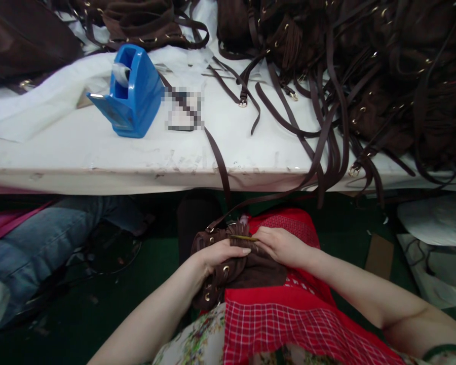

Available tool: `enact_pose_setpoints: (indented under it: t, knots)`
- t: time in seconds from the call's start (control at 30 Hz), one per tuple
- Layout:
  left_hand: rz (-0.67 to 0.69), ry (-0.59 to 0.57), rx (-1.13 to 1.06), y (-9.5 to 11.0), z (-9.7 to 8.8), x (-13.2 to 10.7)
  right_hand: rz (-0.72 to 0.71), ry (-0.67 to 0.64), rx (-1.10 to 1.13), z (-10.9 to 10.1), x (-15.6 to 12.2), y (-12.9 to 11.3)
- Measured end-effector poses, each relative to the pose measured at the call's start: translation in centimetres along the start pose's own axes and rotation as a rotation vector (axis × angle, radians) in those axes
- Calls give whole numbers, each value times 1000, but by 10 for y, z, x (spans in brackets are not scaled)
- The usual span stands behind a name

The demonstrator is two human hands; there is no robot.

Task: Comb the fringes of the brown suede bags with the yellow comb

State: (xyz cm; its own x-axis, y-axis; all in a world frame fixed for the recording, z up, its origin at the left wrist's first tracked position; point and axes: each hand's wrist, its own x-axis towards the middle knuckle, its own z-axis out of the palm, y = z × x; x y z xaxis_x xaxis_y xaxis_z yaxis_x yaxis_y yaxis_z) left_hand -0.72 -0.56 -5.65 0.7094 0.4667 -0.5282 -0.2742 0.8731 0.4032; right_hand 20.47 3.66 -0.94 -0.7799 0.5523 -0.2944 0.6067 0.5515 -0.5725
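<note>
A dark brown bag [258, 271] with gold eyelets and fringe lies in my lap, on a red checked apron. My left hand [218, 253] is closed on the bag's gathered side, its thumb lying across the top. Beside it, the fingers of my right hand [279, 246] are pinched together at the bag's upper edge. From them a thin, yellowish, narrow piece [243, 238] points left over the fringe; its exact kind is unclear. A long brown strap [218, 157] trails near the bag from the table edge.
A white table [231, 152] stands ahead, bearing a blue tape dispenser [137, 96], loose straps with buckles [243, 103] and piled brown bags [383, 91]. At left, another person's jeans-clad leg [61, 243] shows. A brown cardboard piece [380, 256] lies at right.
</note>
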Motion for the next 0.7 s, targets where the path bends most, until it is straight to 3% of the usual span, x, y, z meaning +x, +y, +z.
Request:
enact_pose_setpoints:
  t: [0.23, 0.33, 0.4, 0.57, 0.7]
  knots:
    - [93, 97, 302, 6, 28, 2, 62, -5, -149, 22, 19, -5]
    - [137, 32, 471, 11, 40, 4, 131, 29, -48, 33, 28, -2]
    - [122, 34, 446, 10, 40, 5, 180, 85, 51, 35, 31, 3]
    - [9, 67, 139, 1, 20, 1, 388, 130, 96, 14, 17, 23]
    - [-18, 26, 42, 0, 11, -1, 409, 276, 138, -17, -8, 26]
